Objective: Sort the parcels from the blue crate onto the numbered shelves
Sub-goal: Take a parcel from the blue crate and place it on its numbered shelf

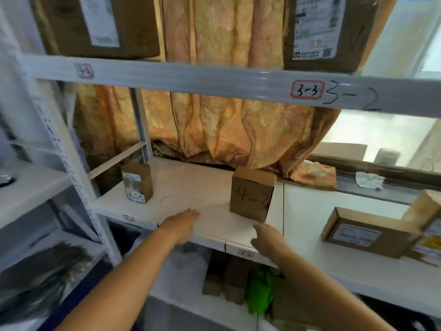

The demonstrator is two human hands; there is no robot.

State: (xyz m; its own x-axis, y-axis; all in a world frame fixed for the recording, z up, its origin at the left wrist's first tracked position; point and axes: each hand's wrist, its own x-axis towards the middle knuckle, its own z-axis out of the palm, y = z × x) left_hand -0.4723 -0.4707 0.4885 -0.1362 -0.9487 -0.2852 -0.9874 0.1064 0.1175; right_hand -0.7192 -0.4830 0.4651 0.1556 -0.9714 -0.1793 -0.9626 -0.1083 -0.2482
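Parcel marked 4-3 (251,195): stands on its base on the white shelf (191,185), right of the middle and towards the near edge. Its written face looks at you, the top flap shows above it. It is close to square, so no long axis can be read.

Smaller parcel (137,185): far left of the same shelf, well apart from the first. It stands on end with its long axis upright, the labelled face turned near.

Your left hand (185,220): arm reached forward, palm down over the near edge of the shelf, fingers straight and together, holding nothing.

Your right hand (265,237): arm reached forward, fingers stretched out and empty, tips just near of the parcel marked 4-3. Blur hides whether they touch it.

The rail (167,75) above carries a red-edged 3-3 label (307,90) with "3-2" handwritten beside it. An orange curtain (226,130) hangs behind the shelf. A flat box (367,231) lies on the next board to the right, label towards you.
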